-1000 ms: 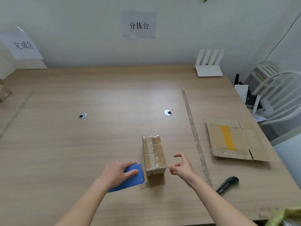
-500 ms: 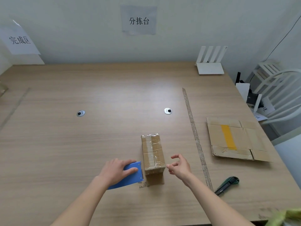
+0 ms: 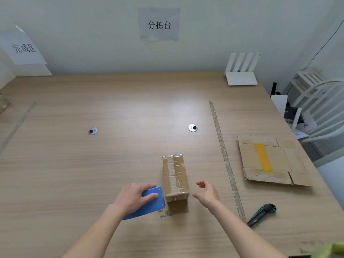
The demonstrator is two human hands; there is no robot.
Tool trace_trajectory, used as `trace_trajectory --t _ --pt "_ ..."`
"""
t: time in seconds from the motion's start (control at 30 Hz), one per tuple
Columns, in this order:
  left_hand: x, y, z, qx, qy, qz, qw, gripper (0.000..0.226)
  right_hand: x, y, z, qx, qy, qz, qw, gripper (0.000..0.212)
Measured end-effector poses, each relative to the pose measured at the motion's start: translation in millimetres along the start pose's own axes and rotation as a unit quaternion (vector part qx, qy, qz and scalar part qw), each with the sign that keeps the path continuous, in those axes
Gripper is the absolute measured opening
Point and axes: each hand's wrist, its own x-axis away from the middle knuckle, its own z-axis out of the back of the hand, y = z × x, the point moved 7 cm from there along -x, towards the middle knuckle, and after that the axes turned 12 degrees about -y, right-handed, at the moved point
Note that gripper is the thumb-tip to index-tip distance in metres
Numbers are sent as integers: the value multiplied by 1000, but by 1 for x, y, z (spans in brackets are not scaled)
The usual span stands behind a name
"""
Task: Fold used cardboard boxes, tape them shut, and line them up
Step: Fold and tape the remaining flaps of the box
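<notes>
A small closed cardboard box (image 3: 176, 176), taped over with clear tape, stands on the wooden table (image 3: 111, 155) near the front middle. My left hand (image 3: 135, 197) grips a blue tape dispenser (image 3: 153, 202) just left of the box, its toothed edge close to the box's near corner. Just to the right of the box, my right hand (image 3: 207, 193) hovers with fingers loosely spread, apart from it and holding nothing. A flattened cardboard box (image 3: 270, 161) with a yellow tape stripe lies at the right.
A long strip of tape (image 3: 226, 161) runs along the table between the box and the flat cardboard. A green-black utility knife (image 3: 262, 215) lies at the front right. A white router (image 3: 242, 71) stands at the back right; white chairs (image 3: 316, 101) sit beyond the right edge.
Both hands stay nearly where they were beside the box. The view has shifted slightly; the right hand has drifted a little closer to the box.
</notes>
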Motion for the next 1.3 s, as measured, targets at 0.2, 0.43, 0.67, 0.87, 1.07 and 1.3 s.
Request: trace_trajectory --t 0.2,0.43,0.67,0.87,1.07,1.3 --pt "1 0 1 -4 -7 -9 1000 51 41 -55 -6 150 109 244 952 39" --pt "-1 -3 4 -9 -16 -13 1000 52 26 -80 -79 374 -63 280 882 72" --pt "2 -5 14 -42 -44 -23 998 50 16 -67 -87 427 -79 248 866 84" --pt "2 -11 22 -72 -47 -7 996 51 18 -69 -90 418 -91 231 874 87" --pt "-22 -2 3 -154 -24 13 988 59 17 -68 -89 412 -87 234 876 76" --pt "-39 16 -2 -205 -23 20 978 48 16 -67 -92 421 -79 233 873 79"
